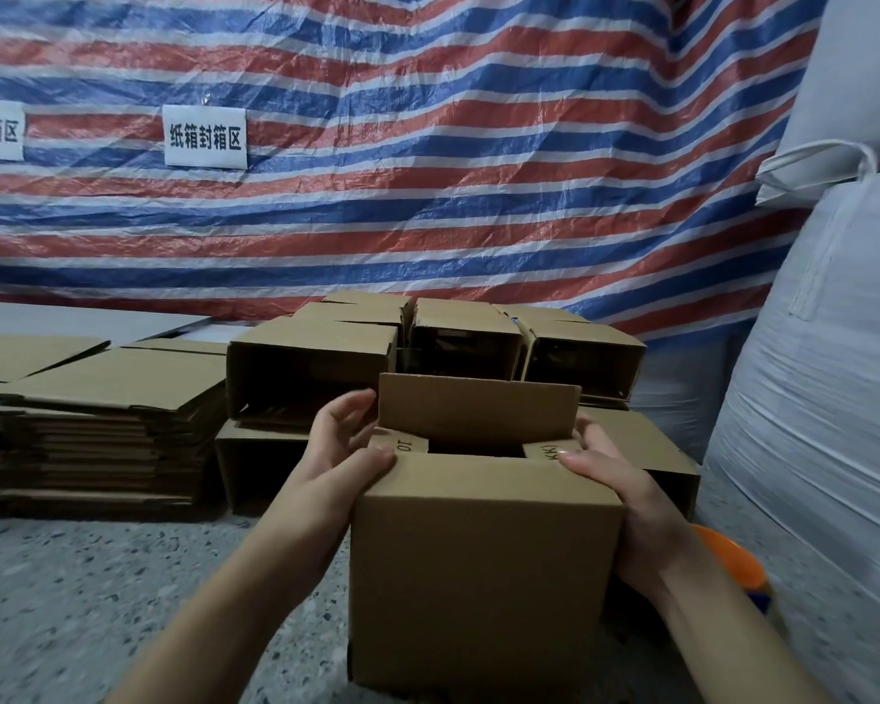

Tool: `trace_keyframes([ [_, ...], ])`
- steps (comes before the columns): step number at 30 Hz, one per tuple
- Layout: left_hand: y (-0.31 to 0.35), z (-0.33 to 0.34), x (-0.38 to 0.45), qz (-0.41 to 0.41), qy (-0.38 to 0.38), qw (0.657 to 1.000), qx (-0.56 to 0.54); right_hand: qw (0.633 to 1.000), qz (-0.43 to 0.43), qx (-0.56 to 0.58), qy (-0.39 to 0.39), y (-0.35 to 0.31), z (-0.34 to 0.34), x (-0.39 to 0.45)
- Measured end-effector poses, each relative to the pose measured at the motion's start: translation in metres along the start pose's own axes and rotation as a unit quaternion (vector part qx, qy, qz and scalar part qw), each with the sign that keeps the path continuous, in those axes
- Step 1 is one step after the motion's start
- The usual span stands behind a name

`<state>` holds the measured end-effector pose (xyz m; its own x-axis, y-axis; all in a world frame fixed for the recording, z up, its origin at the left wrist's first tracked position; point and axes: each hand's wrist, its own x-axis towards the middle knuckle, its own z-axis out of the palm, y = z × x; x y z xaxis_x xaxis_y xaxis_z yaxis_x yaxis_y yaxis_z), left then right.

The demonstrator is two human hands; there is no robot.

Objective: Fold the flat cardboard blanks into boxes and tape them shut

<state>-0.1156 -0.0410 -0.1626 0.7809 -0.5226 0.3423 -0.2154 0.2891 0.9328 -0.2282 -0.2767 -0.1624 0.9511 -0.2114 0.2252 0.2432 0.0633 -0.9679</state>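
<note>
One box [483, 561] of plain brown corrugated cardboard stands on the speckled stone floor [97, 602], at its near edge in the middle of the view. Its two short side flaps are folded in flat, each with black print; the near long flap is folded down over them, and the far long flap [478, 411] stands upright.

Two hands hold it. The left hand [346, 449] has its thumb pressed on the near flap's left corner, its fingers curled round the box's left side. The right hand [616, 480] grips the right side, thumb laid along the near flap's right edge, fingers hooked over the right flap.

Behind it, formed boxes [311, 363] lie on their sides, open ends toward the camera: three show in the upper row and parts of more below and behind; the exact count cannot be told. To the left, one stack of flat blanks [108, 424] lies on the floor, its layered edges ridged.

A striped woven tarp [428, 170] in red, white and blue hangs behind, with two white paper signs [205, 137]. Two white woven sacks [824, 373] bulge at right. An orange rounded object [727, 556] peeks out behind the right wrist.
</note>
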Motion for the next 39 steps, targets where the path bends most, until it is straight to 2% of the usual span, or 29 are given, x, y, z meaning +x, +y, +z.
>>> trace_keyframes([
  [3, 0.002, -0.001, 0.001, 0.034, -0.023, 0.999, -0.005, 1.0, -0.009, 0.008, -0.005, -0.004, 0.002, 0.0],
  [7, -0.002, -0.004, 0.001, 0.033, -0.001, 0.999, 0.003, 0.999, -0.016, 0.04, 0.027, -0.001, 0.001, -0.001],
  [10, -0.003, -0.003, -0.001, 0.029, 0.002, 0.998, 0.055, 0.997, -0.026, 0.042, 0.064, 0.005, 0.003, -0.003],
  [15, -0.001, -0.003, 0.0, 0.022, 0.014, 0.996, 0.082, 0.996, -0.033, 0.018, 0.081, 0.005, 0.009, -0.003],
  [20, 0.02, -0.007, 0.0, -0.005, -0.026, 0.982, 0.186, 0.996, -0.033, 0.002, 0.08, 0.004, 0.01, -0.003],
  [22, 0.034, -0.005, 0.003, -0.014, -0.04, 0.958, 0.284, 0.997, -0.032, -0.004, 0.077, 0.003, 0.01, -0.002],
  [23, 0.041, -0.002, 0.004, 0.011, -0.045, 0.929, 0.366, 0.997, -0.032, -0.007, 0.072, 0.002, 0.009, -0.002],
  [25, 0.052, 0.012, 0.004, 0.094, -0.084, 0.844, 0.521, 0.997, -0.028, -0.013, 0.069, 0.001, 0.008, -0.001],
  [27, 0.055, 0.03, 0.001, 0.144, -0.146, 0.783, 0.587, 0.997, -0.026, -0.011, 0.067, 0.001, 0.007, 0.0],
  [29, 0.051, 0.044, 0.0, 0.143, -0.195, 0.746, 0.62, 0.998, -0.024, -0.001, 0.058, 0.0, 0.006, 0.001],
  [31, 0.043, 0.05, 0.001, 0.162, -0.208, 0.716, 0.646, 0.999, -0.006, -0.013, 0.051, -0.003, 0.005, 0.001],
  [34, 0.039, 0.048, 0.002, 0.192, -0.193, 0.715, 0.644, 0.993, 0.021, -0.094, 0.064, -0.01, -0.004, 0.001],
  [36, 0.037, 0.046, 0.004, 0.196, -0.195, 0.719, 0.637, 0.962, -0.015, -0.223, 0.158, -0.012, -0.017, 0.001],
  [38, 0.036, 0.046, 0.004, 0.191, -0.198, 0.718, 0.639, 0.876, -0.059, -0.394, 0.271, -0.01, -0.036, -0.003],
  [39, 0.036, 0.046, 0.004, 0.189, -0.199, 0.716, 0.641, 0.829, -0.056, -0.472, 0.293, -0.007, -0.044, -0.007],
])
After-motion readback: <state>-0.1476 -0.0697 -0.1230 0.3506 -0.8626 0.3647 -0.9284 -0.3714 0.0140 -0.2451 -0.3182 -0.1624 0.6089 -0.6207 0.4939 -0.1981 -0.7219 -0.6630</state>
